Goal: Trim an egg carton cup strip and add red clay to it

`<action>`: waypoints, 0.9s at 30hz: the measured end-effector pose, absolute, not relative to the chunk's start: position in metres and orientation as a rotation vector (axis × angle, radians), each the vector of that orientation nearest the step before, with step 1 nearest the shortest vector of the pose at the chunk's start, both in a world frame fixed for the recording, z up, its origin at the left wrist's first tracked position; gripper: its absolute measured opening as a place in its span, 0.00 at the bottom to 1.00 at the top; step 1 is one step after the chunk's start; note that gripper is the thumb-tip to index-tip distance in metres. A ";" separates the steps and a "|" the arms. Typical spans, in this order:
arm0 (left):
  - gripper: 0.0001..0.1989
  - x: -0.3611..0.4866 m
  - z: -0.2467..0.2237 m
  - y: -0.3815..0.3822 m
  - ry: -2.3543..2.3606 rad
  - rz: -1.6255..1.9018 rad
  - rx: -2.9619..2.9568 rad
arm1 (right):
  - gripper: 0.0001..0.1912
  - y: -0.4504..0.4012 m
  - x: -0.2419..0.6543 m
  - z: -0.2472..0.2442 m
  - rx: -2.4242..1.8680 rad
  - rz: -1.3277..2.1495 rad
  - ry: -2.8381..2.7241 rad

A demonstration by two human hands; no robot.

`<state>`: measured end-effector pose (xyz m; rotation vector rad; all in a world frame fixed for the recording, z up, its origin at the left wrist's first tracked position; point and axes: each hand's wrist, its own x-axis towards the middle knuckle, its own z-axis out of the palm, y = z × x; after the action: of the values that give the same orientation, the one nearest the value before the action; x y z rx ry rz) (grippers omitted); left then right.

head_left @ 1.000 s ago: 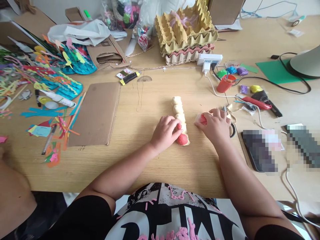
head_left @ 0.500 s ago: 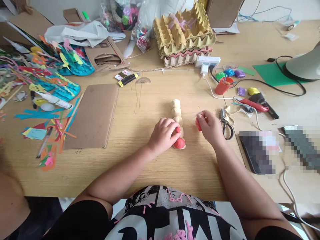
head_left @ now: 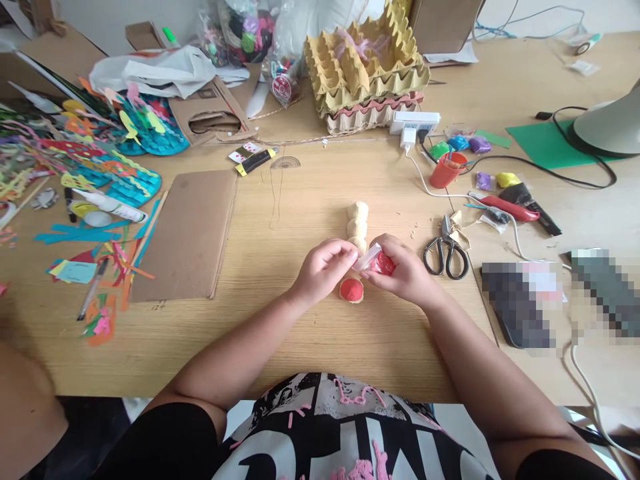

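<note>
My right hand [head_left: 403, 270] is closed on a small clear bag of red modelling clay [head_left: 383, 262], its open end pointing left. Close beside that end, my left hand [head_left: 323, 268] holds thumb and forefinger pinched; what lies between them is hard to make out. Under both hands lies a strip of egg-carton cups [head_left: 358, 215], pale and bumpy, running away from me. Its nearest cup carries a patch of red clay [head_left: 352, 290]. The hands and the bag hide the strip's middle.
Scissors [head_left: 447, 252] lie right of my hand, near an orange cup [head_left: 447, 171] and a power strip [head_left: 415, 123] with cables. A cardboard sheet [head_left: 183, 233] and paper scraps are at left. Egg trays [head_left: 367, 73] are stacked behind. Another person's arm [head_left: 27, 400] shows lower left.
My right hand has moved left with the clay bag, meeting my left hand above the strip. The small red clay ball seen at my left fingers no longer shows.
</note>
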<state>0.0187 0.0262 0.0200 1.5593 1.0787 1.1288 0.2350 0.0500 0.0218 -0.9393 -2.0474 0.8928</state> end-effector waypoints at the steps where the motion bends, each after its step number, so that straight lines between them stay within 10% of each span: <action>1: 0.12 0.020 0.020 0.026 1.071 1.100 1.537 | 0.17 0.050 0.236 0.021 -0.925 0.886 -2.087; 9: 0.11 0.023 0.026 0.022 1.151 1.369 1.771 | 0.17 0.038 0.231 0.023 -1.163 0.325 -1.931; 27: 0.05 0.025 0.012 0.022 1.150 1.567 2.380 | 0.20 0.022 0.209 0.013 -0.946 0.890 -1.887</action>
<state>0.0246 0.0223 0.0117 2.3796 1.1499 1.5672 0.2091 0.0216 0.0133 -0.9461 -1.8867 0.8901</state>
